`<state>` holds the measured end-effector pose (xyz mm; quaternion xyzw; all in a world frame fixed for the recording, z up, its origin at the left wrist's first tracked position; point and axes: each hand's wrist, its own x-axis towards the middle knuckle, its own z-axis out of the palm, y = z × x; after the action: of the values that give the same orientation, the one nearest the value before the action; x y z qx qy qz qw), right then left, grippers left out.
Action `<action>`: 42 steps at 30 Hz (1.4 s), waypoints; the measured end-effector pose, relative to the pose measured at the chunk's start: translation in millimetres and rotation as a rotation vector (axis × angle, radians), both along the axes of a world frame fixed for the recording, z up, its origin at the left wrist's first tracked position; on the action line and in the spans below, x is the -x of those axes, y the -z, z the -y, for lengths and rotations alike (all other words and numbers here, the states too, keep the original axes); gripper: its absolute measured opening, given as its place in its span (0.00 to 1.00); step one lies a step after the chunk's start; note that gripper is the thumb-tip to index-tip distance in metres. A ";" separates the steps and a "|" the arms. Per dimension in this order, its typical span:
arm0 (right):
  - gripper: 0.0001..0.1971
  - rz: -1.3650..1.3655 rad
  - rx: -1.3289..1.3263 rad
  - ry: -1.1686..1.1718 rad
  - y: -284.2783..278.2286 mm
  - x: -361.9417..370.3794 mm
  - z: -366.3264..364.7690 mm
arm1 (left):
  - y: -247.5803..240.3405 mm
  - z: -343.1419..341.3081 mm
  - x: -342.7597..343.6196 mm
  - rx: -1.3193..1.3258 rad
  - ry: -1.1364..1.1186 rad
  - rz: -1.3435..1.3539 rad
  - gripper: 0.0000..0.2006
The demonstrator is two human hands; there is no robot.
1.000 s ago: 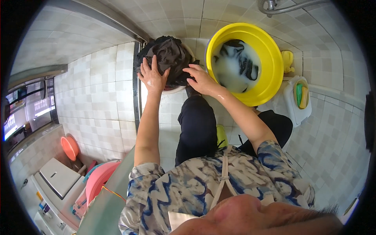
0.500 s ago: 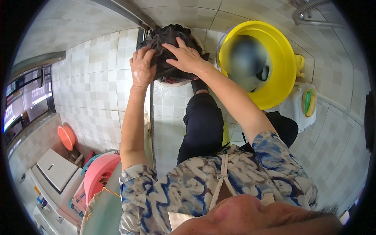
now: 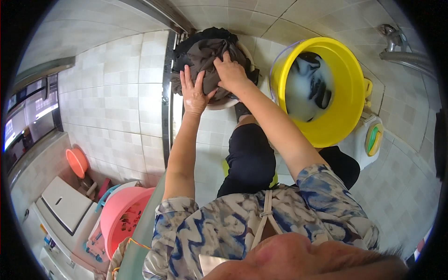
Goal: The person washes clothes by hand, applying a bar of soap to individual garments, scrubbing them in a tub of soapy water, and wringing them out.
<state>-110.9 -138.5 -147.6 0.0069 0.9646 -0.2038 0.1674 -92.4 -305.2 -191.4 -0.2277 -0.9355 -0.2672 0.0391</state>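
From the head view, your left hand point(image 3: 193, 91) lies flat on a heap of dark wet clothes point(image 3: 205, 56), fingers spread apart and pressed against the cloth, gripping nothing. Your right hand point(image 3: 231, 72) sits just beside it on top of the same heap, fingers curled down into the fabric; you cannot tell whether they are closed around a fold or only pushing on it. The clothes are piled in a pale basin point(image 3: 224, 101) on the tiled floor point(image 3: 116, 107), straight ahead of your knees, and they bulge well over its rim, hiding most of it. Just right of the basin stands a yellow bucket point(image 3: 345, 93) holding cloudy, soapy water with more dark cloth soaking in it. Beyond the bucket's far side lies a white container with a green and yellow lid point(image 3: 371, 140). A metal pipe point(image 3: 406, 56) runs along the upper right. Down at your lower left sits a pink tub point(image 3: 116, 214), and farther left a small orange bowl point(image 3: 77, 161), both well apart from your hands.
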 end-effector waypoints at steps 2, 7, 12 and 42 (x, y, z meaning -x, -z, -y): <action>0.32 0.035 0.072 -0.009 -5.7 1.4 -7.2 | -9.6 0.5 1.8 0.028 -0.008 0.022 0.43; 0.31 0.027 0.199 -0.052 -29.1 -26.8 -30.4 | -31.0 6.7 -12.8 0.020 0.016 0.052 0.39; 0.25 -0.187 0.416 0.009 -66.2 -78.2 -52.7 | -38.9 -9.0 -29.8 0.059 -0.047 -0.127 0.41; 0.36 0.051 0.168 0.063 -6.9 -49.6 -29.2 | -20.3 -42.5 -9.3 0.348 -0.026 0.047 0.54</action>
<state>-61.3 -109.3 -140.7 0.0283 0.9388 -0.2891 0.1853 -83.1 -262.7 -171.1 -0.2126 -0.9712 -0.1059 -0.0195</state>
